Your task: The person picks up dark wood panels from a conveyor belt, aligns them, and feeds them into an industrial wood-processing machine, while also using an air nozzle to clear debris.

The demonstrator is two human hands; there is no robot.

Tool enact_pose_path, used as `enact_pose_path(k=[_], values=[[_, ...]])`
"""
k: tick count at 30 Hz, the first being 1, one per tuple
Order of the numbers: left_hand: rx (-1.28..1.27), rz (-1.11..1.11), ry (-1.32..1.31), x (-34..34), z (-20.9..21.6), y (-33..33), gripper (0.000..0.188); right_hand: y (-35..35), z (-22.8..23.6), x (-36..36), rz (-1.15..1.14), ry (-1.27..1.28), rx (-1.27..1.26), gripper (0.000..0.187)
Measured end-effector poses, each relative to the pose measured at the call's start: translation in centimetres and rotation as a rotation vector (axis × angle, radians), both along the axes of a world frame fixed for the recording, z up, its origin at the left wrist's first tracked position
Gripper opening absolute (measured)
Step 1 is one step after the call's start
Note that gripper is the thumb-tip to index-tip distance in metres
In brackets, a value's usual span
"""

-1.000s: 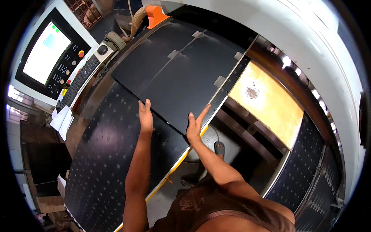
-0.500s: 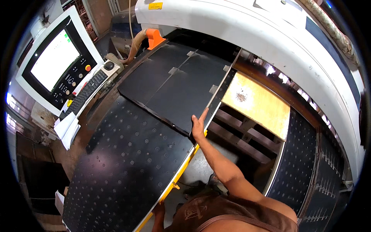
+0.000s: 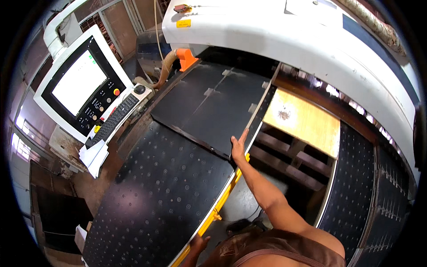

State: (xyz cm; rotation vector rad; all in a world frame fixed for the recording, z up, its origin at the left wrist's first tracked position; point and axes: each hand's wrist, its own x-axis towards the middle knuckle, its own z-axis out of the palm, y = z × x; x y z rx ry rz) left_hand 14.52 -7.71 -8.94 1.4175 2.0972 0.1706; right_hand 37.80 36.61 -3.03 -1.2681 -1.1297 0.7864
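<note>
Black and flat, the large panel [image 3: 211,107] lies on the dotted black table [image 3: 162,191], its near edge crossing the table at a slant and its far end reaching toward the white machine cover [image 3: 249,33]. Pale tabs [image 3: 209,92] sit along a light line down its top, and others sit by its right border.

At the panel's near right corner is the right hand [image 3: 239,149], thumb and fingers spread apart, the hand set against the border so that the panel lies ahead of it and to its left. Well apart from the panel, low in the view, the left hand [image 3: 199,244] is at the table's edge beside the yellow rail [image 3: 227,196]; it is dark and partly cut off from sight, so I cannot tell how its fingers are set.

Right of the panel, across a narrow dotted strip, lies a yellowish wooden board [image 3: 307,122] with a dark scuffed patch, and beyond it a second dotted surface [image 3: 353,178]. Near the panel's far left corner stands an orange nozzle [image 3: 187,59] with a ribbed hose [image 3: 167,67]. Farther left are a lit screen [image 3: 80,82], a black keyboard [image 3: 116,118], a mouse [image 3: 139,89] and loose white papers [image 3: 94,159].
</note>
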Motion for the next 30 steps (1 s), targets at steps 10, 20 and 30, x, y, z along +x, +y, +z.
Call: enact_pose_path(k=[10, 20, 30], values=[[0.462, -0.164, 0.404, -3.6, 9.5, 21.4, 0.074, -0.2, 0.6, 0.0, -0.032, -0.020, 0.012, 0.087], [0.472, -0.156, 0.340, -4.3, 8.6, 21.7, 0.075, -8.1, 1.7, -6.5, -0.194, -0.046, 0.001, 0.086], [0.446, -0.223, 0.427, -4.1, 8.3, 21.8, 0.075, -8.3, 2.0, -6.2, -0.153, -0.087, -0.017, 0.084]])
